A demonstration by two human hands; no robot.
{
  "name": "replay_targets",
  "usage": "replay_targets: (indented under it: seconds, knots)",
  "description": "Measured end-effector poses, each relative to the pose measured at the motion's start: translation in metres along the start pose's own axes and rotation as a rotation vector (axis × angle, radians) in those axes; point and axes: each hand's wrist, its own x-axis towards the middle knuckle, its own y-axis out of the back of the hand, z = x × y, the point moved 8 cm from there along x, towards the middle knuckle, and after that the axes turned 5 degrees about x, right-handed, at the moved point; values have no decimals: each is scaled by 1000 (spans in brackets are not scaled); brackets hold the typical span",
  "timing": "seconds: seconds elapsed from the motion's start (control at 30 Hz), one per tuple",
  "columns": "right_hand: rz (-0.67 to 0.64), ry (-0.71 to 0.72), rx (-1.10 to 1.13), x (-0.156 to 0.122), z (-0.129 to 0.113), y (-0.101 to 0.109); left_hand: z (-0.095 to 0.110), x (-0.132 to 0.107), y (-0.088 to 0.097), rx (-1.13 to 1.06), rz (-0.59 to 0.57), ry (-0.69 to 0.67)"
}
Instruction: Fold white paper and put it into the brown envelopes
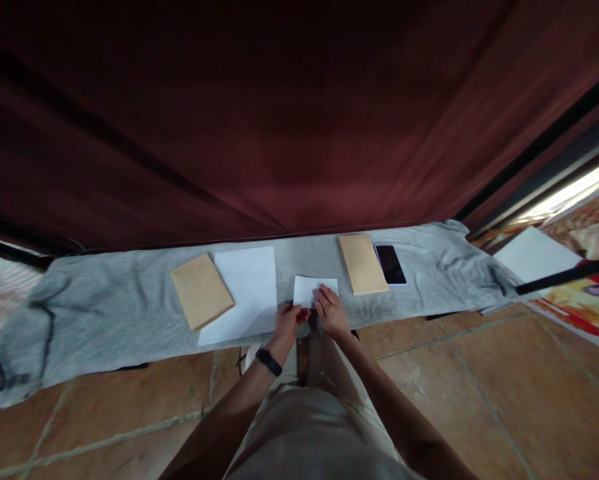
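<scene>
A small folded piece of white paper [305, 285] lies on the grey cloth in front of me, close to the near edge. My left hand [289, 321] has its fingers curled in a pinch at the paper's lower left edge. On the paper's right part rests my right hand [330, 312], fingers stretched out and pressing on it from above. The hands are close together, and their fingers cover the near side of the paper. A dark band sits on my left wrist.
Left of the hands, a brown envelope [199, 291] overlaps a large white sheet [252, 287]. To the right lie another brown envelope [363, 265] and a phone [391, 265]. The grey cloth [114, 300] covers a narrow surface against a dark red curtain [289, 133]. Tiled floor [429, 387] shows below.
</scene>
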Motion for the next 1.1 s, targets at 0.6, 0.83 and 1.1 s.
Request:
replay_targets:
  seconds: [0.6,0.83,1.1]
  knots:
    - [34,86,-277,-20,6,-19,10,-52,-32,1121,-151,-818]
    - [62,113,-351,-22,5,-18,6,-54,-11,1340,-124,-895]
    - [146,171,-524,-25,4,-20,124,-38,161,1225,671,-874]
